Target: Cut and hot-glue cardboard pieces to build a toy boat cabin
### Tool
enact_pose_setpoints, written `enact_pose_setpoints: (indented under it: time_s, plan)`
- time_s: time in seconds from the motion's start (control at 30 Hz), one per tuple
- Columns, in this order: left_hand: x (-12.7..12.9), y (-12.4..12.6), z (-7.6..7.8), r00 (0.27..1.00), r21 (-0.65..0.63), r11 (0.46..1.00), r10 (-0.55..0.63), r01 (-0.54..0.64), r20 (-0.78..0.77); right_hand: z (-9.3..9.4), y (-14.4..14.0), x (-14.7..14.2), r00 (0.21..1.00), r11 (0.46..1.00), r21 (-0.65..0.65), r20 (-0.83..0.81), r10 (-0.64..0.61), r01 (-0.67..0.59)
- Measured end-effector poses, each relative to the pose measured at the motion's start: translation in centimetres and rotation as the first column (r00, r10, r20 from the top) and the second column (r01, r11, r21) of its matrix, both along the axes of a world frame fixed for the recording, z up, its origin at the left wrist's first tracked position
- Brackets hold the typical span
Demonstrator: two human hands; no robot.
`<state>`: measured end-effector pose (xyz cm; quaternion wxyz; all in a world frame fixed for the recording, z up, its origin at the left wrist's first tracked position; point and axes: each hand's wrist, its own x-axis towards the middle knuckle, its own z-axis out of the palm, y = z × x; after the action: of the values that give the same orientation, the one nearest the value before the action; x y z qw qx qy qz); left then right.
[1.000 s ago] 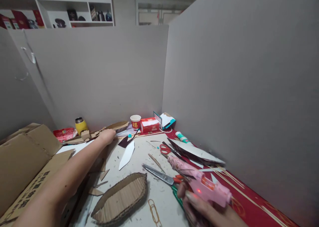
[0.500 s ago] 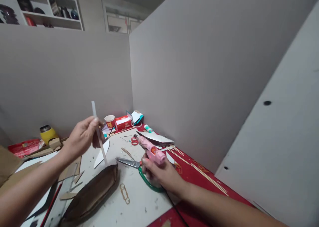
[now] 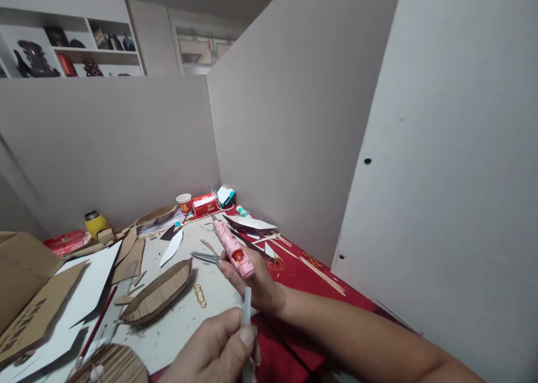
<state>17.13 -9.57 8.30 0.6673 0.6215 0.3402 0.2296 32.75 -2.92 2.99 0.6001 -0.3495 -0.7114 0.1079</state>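
Since the earlier frame, the left hand (image 3: 218,344) has come down near the right hand (image 3: 260,282); it pinches a glue stick (image 3: 247,302), whose lower end is cut off. Gripped in the right, the pink glue gun (image 3: 233,250) is above the table (image 3: 168,338), trigger hidden. Scissors (image 3: 204,257) are partly covered behind.

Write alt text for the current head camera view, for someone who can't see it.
The right hand holds a pink glue gun while the left hand holds a translucent stick near its rear end. Left of the gun, a boat-shaped cardboard piece lies on a littered pale board, near scissors and a white cutout.
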Motion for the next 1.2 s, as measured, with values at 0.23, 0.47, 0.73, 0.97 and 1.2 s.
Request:
enact_pose_setpoints:
  time_s: [0.23, 0.47, 0.73, 0.97, 1.2]
  plan:
    - [0.8, -1.6, 0.3, 0.986, -0.013, 0.996, 0.083, -0.085, -0.144, -0.1, -0.8, 0.1, 1.000, 0.998, 0.051, -0.007, -0.030, 0.030]
    - [1.5, -2.2, 0.1, 0.990, 0.005, 0.996, 0.091, -0.091, -0.106, 0.4, -1.4, 0.2, 0.995, 0.990, 0.107, 0.004, -0.096, 0.096]
    - [1.8, -2.4, -1.3, 0.997, -0.085, 0.994, 0.073, -0.075, -0.028, 0.7, -1.7, 0.1, 0.989, 0.985, 0.095, 0.025, -0.147, 0.144]
    - [2.0, -1.9, -2.5, 0.991, -0.129, 0.989, 0.085, -0.072, 0.099, -0.1, -1.0, 0.0, 0.958, 0.952, 0.156, 0.078, -0.276, 0.262]
    - [2.7, -2.1, -2.1, 0.965, -0.274, 0.959, 0.139, -0.075, 0.221, -0.6, -0.2, 0.1, 0.933, 0.925, 0.186, 0.085, -0.350, 0.330]
